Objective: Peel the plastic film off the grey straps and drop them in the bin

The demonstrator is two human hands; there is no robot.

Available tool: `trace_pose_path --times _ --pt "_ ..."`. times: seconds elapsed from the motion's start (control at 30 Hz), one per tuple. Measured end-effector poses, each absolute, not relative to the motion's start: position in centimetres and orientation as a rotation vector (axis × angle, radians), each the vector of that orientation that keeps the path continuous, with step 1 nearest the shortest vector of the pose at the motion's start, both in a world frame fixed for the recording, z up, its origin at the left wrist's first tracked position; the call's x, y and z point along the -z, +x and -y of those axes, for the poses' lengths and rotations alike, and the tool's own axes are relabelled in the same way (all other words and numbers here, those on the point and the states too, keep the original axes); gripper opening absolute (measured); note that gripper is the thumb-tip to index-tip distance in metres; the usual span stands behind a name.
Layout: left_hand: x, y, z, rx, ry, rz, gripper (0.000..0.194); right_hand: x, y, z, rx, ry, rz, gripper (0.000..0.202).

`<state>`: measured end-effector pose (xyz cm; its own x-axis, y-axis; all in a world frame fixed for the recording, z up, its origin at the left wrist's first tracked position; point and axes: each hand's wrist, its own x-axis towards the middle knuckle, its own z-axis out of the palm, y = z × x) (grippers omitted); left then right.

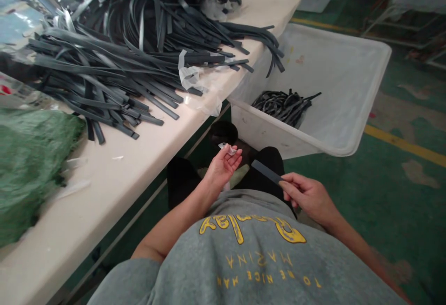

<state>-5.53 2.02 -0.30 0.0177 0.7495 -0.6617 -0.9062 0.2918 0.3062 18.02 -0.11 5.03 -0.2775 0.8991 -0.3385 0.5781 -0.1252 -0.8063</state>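
Over my lap, my left hand (225,168) is palm up with curled fingers, pinching a small crumpled scrap of whitish film (230,150) at the fingertips. To its right, my right hand (308,197) grips one end of a short, flat, dark grey strip (266,171) between thumb and fingers. The strip's free end points up and left, toward my left hand but apart from it. Beyond my hands, a large pile of similar long dark strips (121,68) covers much of the table, some ends hanging over its edge.
The pale table (149,156) runs along my left, with a green plastic sack (31,170) on it. Torn white film (190,75) lies by the strips. Ahead right stands a big white bin (334,72) holding a heap of dark strips (284,106). The green floor has yellow lines.
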Motion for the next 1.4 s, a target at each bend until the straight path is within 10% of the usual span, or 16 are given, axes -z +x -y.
trace_pose_path --times 1.4 --pt "4.4 -3.7 0.4 -1.0 -0.285 -0.843 0.015 -4.8 11.7 -3.4 -1.269 -1.622 2.276 0.05"
